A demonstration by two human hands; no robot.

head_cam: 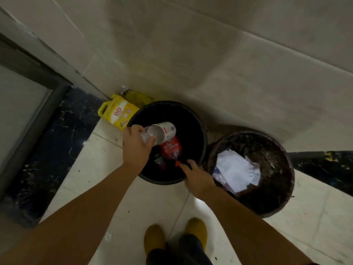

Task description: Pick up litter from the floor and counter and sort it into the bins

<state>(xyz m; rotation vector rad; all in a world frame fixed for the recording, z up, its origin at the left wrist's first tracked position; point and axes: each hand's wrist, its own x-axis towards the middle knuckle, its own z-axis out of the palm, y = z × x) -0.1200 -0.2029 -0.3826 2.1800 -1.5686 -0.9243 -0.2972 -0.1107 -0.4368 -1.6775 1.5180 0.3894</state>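
Note:
My left hand [136, 145] grips a clear plastic bottle [159, 133] with a white label, held over the black bin [198, 119]. My right hand [196, 175] pinches a small red bottle cap [177, 164] over the same bin's near rim. Inside the black bin lies a red plastic wrapper [170, 148] among other scraps. To the right stands a second, dirty brown bin [280, 150] holding crumpled white paper [236, 171].
A yellow detergent jug [116, 111] and a yellow cloth [138, 97] sit in the corner behind the black bin. Beige walls close the back. A dark door frame [38, 104] is at left. My yellow shoes [175, 236] stand on the pale tiles.

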